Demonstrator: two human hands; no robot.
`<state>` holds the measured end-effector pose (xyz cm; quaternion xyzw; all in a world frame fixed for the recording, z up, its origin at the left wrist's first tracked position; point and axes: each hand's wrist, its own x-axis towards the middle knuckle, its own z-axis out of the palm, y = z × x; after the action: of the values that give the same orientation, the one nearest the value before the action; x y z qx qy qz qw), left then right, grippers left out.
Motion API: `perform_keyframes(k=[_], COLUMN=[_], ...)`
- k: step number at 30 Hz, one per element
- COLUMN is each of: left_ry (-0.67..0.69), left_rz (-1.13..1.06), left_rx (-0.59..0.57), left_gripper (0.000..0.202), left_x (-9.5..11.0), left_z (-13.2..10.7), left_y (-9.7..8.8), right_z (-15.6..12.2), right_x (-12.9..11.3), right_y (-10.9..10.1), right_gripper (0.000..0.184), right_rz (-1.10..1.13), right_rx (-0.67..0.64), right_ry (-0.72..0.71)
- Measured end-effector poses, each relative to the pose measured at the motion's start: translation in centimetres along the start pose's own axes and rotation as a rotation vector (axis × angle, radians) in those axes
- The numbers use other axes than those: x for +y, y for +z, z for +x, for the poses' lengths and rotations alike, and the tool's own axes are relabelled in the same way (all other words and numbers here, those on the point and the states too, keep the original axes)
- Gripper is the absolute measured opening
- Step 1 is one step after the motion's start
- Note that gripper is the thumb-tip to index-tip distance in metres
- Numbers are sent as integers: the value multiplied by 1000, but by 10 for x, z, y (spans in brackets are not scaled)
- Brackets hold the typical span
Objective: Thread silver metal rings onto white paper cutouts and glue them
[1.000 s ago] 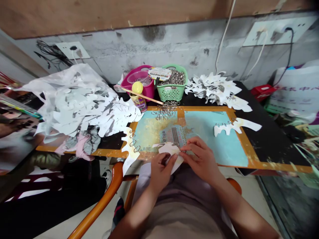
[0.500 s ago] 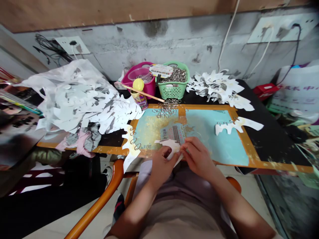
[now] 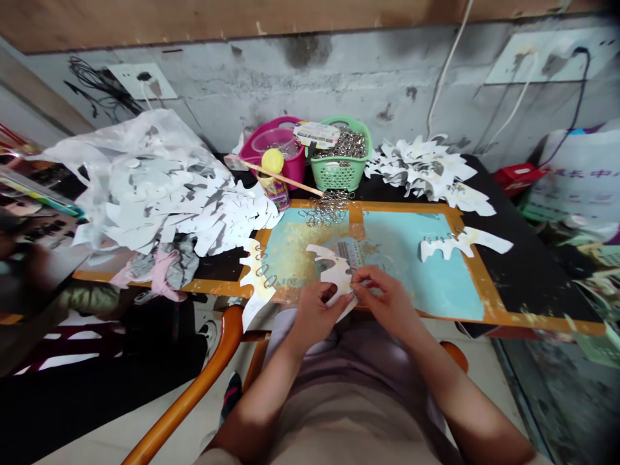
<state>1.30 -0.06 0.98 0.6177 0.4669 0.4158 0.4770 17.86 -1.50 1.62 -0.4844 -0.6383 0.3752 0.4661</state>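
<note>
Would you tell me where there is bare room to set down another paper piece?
The widest free patch is the turquoise board, between the right hand and the white paper cutout with metal rings. Black tabletop right of its orange edge has room. It is crowded left, at the heap of white paper offcuts, and behind, at the green plastic basket of rings.

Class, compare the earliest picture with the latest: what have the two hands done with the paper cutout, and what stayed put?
The white paper cutout has moved up and away from the body, showing more of its face, held by the left hand and the right hand, whose fingers pinch its edge. The ringed cutout at the board's right and the green basket stayed put.
</note>
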Motion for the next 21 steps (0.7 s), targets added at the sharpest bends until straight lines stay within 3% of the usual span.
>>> perform_keyframes(k=[4, 7, 9, 13, 15, 19, 21], left_ry=[-59, -123, -154, -153, -160, -160, -187], left_rz=[-98, -210, -292, -413, -456, -484, -567], left_rx=[-72, -56, -12, 149, 254, 351, 340], left_gripper=[35, 33, 35, 32, 30, 32, 36], left_x=[-5, -7, -9, -10, -11, -14, -17], left_z=[-5, -8, -9, -10, -9, -8, -10], left_y=[2, 6, 9, 15, 16, 19, 20], right_z=[-2, -4, -3, 0, 0, -2, -3], right_x=[-1, -2, -4, -4, -2, 2, -1], right_y=[4, 8, 8, 4, 3, 6, 8], right_gripper=[33, 39, 41, 61, 60, 35, 37], right_rz=[501, 592, 601, 781, 856, 524, 353], right_rx=[-31, 29, 31, -135, -175, -175, -206], right_ry=[271, 284, 271, 357, 377, 271, 189])
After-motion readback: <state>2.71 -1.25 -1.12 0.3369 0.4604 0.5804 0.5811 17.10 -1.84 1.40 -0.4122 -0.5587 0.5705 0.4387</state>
